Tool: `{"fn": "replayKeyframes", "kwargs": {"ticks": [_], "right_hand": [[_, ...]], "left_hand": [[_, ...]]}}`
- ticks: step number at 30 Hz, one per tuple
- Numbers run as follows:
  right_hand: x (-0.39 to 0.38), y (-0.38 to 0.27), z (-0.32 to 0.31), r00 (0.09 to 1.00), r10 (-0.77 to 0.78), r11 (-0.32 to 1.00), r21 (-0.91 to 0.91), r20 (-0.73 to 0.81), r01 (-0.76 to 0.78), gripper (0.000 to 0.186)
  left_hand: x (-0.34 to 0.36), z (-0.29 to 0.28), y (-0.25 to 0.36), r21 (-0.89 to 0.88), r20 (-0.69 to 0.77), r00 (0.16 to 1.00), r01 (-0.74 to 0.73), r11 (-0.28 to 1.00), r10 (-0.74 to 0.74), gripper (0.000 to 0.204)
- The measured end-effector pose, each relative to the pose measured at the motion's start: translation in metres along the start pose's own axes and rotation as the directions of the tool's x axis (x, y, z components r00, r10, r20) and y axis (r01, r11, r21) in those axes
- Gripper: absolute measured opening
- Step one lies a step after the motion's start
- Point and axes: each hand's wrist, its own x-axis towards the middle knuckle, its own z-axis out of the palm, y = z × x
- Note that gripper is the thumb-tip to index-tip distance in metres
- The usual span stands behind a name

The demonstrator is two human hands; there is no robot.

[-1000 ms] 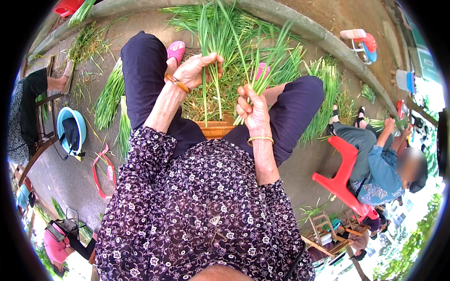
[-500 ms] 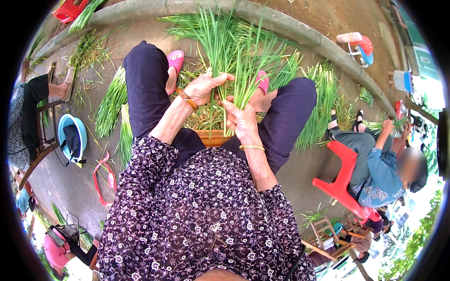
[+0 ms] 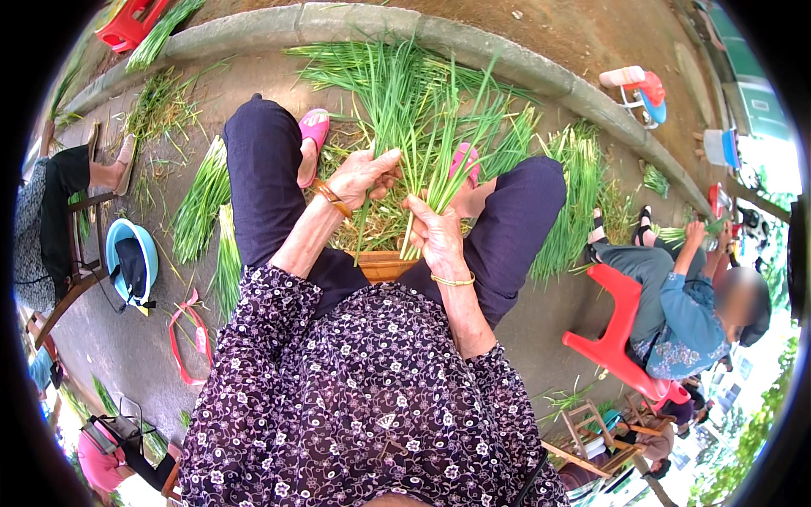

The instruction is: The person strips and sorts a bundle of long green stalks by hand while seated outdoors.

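Note:
My right hand (image 3: 435, 226) is closed round a small bunch of garlic chives (image 3: 443, 173), whose pale cut ends poke out below the fingers and whose green tips point away from me. Just to its left, my left hand (image 3: 361, 179) is closed with the thumb pressed over the fingers, and a thin chive stalk (image 3: 361, 232) hangs down from it. Both hands are above my lap, apart from each other. Beyond them a large heap of chives (image 3: 393, 84) lies on the ground, and trimmed yellowish scraps (image 3: 384, 224) are strewn between my feet.
A wooden edge (image 3: 384, 266) shows between my knees. Chive bundles lie left (image 3: 203, 198) and right (image 3: 570, 198) of my legs. At left stands a blue basin (image 3: 150, 266) near red ribbon (image 3: 201, 338). A person (image 3: 688, 313) sits right by a red stool (image 3: 612, 329). A curb (image 3: 372, 21) runs behind.
My left hand has drawn away from the bunch toward the left and slightly down, widening the gap between the hands. My right hand keeps hold of its chives.

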Motion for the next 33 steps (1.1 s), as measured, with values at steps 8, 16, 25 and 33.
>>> {"fn": "replayKeyframes", "kwargs": {"ticks": [8, 16, 25, 33], "right_hand": [[0.000, -0.001, -0.001, 1.000, 0.002, 1.000, -0.020, -0.008, -0.002, 0.017], [-0.003, -0.002, 0.002, 0.999, 0.037, 0.999, 0.036, 0.024, -0.038, 0.014], [0.000, -0.003, -0.006, 0.993, 0.087, 0.991, 0.099, 0.082, -0.095, 0.016], [0.003, -0.007, -0.015, 0.967, 0.077, 0.941, 0.303, 0.242, -0.150, 0.013]], "left_hand": [[-0.001, -0.003, -0.001, 0.069, 0.008, 1.000, -0.010, 0.998, 0.009, 0.022], [-0.004, 0.001, -0.003, 0.021, 0.028, 0.999, 0.035, 0.999, -0.035, 0.018], [-0.005, 0.002, 0.001, -0.039, 0.066, 0.997, 0.052, 0.998, -0.049, 0.015], [-0.006, 0.000, 0.009, -0.125, 0.044, 0.997, 0.069, 0.990, -0.064, 0.012]]}}
